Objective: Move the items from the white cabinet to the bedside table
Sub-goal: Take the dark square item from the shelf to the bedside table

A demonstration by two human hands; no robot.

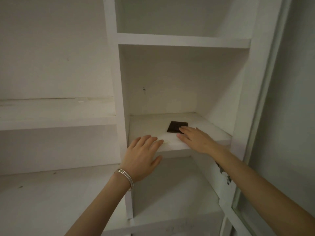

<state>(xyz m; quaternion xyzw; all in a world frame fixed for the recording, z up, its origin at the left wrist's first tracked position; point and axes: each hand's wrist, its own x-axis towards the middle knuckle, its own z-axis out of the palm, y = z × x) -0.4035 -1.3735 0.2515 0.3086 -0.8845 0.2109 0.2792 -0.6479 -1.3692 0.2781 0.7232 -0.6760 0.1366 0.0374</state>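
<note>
We read the task as close to its end, or at least this compartment of the cabinet (180, 40) as nearly emptied: the shelf (146, 126) at hand level carries a single item, a flat dark square (175, 126) lying toward the back right of the board, and the compartments above and below it show nothing that we can make out. The bedside table is not in view, so we cannot say what has already been set there. What is left, as far as we can judge, is to lift this square off the shelf and carry it over.

Our right hand (196, 139) lies flat and spread over the shelf, palm down, with its fingertips (183, 128) resting on the near right corner of the square. The fingers are extended, not curled; nothing is gripped yet, only touched (the thumb sits on the bare shelf, just short of the square's near edge).

Our left hand (142, 157) is also open, fingers stretched forward and lying on the front edge of the shelf, the thumb hanging below the board. It holds nothing and is well apart from the square. A set of thin bangles (126, 178) rings that wrist.

Since the square is so thin, we expect it will have to be slid toward the edge or pried up by a corner.
</note>
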